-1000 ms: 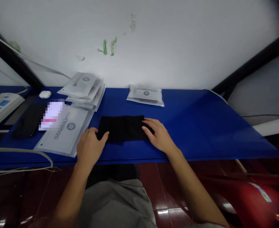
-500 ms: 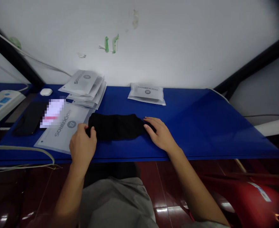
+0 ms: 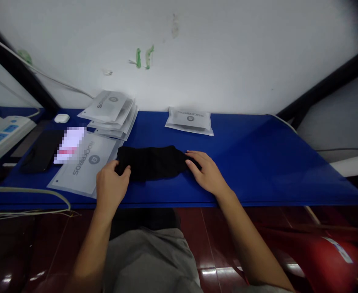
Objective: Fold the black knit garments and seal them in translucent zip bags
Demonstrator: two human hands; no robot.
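Observation:
A folded black cloth (image 3: 150,162) lies on the blue table (image 3: 258,162) in front of me. My left hand (image 3: 110,185) pinches the cloth's left end, fingers curled around it. My right hand (image 3: 205,171) rests on the cloth's right end with fingers stretched flat, pressing it down. A flat grey branded bag (image 3: 84,167) lies just left of the cloth, partly under my left hand's side.
A stack of grey bags (image 3: 113,112) sits at the back left and another packed bag (image 3: 189,120) at the back centre. A black phone (image 3: 40,150), a white earbud case (image 3: 61,118) and a power strip (image 3: 5,134) are at the left. A white wall rises behind.
My left hand slid left along the cloth, stretching its left end out toward the grey bag, then came back slightly. My right hand stayed on the right end.

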